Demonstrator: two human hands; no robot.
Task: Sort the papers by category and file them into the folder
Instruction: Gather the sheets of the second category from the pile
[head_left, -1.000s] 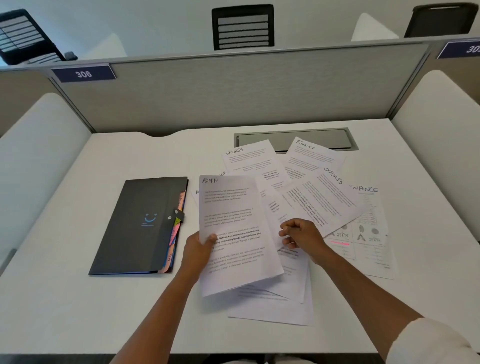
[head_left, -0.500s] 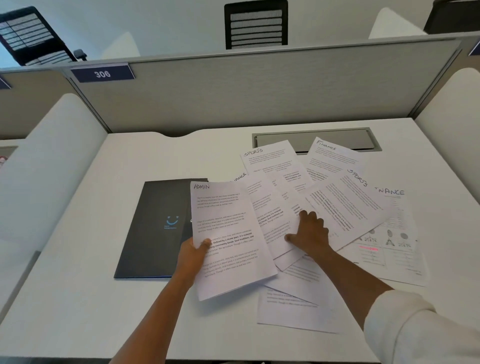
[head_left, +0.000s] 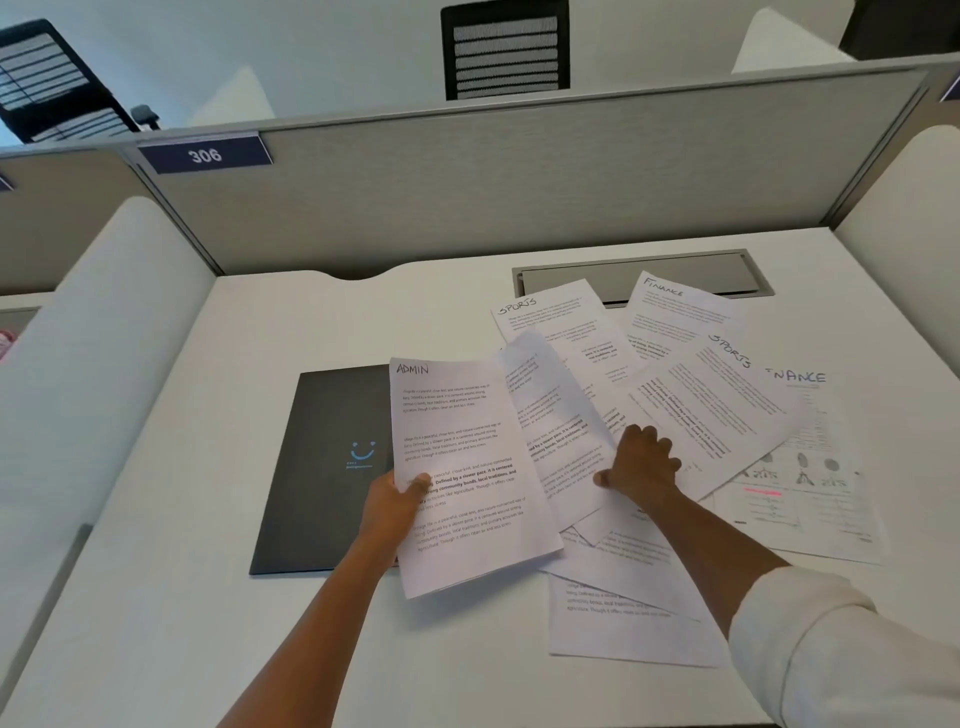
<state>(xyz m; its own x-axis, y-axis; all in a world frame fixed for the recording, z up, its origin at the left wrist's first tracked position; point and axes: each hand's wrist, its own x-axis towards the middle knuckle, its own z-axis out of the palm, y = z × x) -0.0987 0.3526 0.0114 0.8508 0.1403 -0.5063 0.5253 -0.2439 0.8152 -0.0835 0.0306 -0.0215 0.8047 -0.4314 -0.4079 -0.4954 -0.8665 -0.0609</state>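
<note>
Left hand (head_left: 390, 501) pinches a white printed sheet headed "ADMIN" (head_left: 462, 473), thumb on its face, its left edge overlapping a dark grey folder with a blue smiley logo (head_left: 332, 467) flat on the white table (head_left: 156, 597). Right hand (head_left: 640, 464) grips a second white sheet (head_left: 558, 431), lifting its edge from loose papers marked "SPORTS" (head_left: 550, 317) and "FINANCE" (head_left: 680, 317). Beyond, a partition sign reads "306" (head_left: 205, 155).

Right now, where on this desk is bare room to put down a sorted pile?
Bare desk lies left of the dark folder, up to the side panel. A second patch lies beyond the folder, below the back partition. The right half is crowded: overlapping papers run from the cable tray to the near edge, under the right hand.
</note>
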